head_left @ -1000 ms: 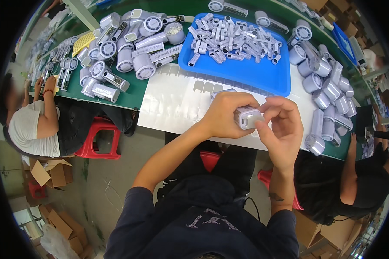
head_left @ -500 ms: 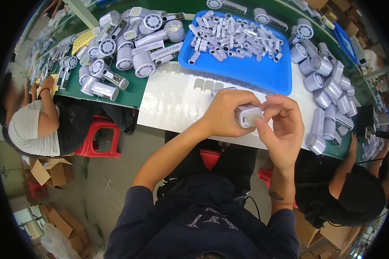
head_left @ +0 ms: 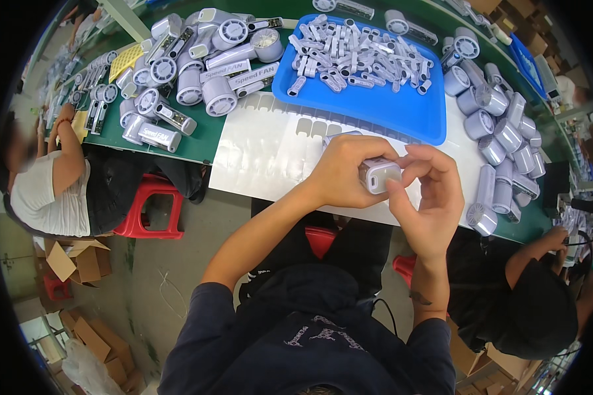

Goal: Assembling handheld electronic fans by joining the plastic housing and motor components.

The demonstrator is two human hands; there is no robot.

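Note:
My left hand (head_left: 346, 168) is wrapped round a pale lilac handheld fan (head_left: 374, 182), its handle end turned toward my right hand. A flat grey rounded patch (head_left: 392, 174) covers part of that end, beside a small slot. With its thumb on the patch and its index finger at the edge, my right hand (head_left: 431, 194) pinches the end; its other fingers curl in the air. Most of the fan is hidden in my left palm. Just beyond my hands lies a white sheet (head_left: 257, 158) bearing several grey rounded pads (head_left: 318, 128).
A blue tray (head_left: 415, 122) full of small lilac parts (head_left: 356, 56) stands at the back. Fan bodies are heaped to the left (head_left: 190, 89) and right (head_left: 507, 135). People sit on both sides, one in a white shirt (head_left: 53, 197) near a red stool (head_left: 153, 207).
My hands have barely moved; my right thumb has shifted slightly on the fan's end. At the right, the neighbouring person has leaned and moved an arm; the person at the left has also shifted.

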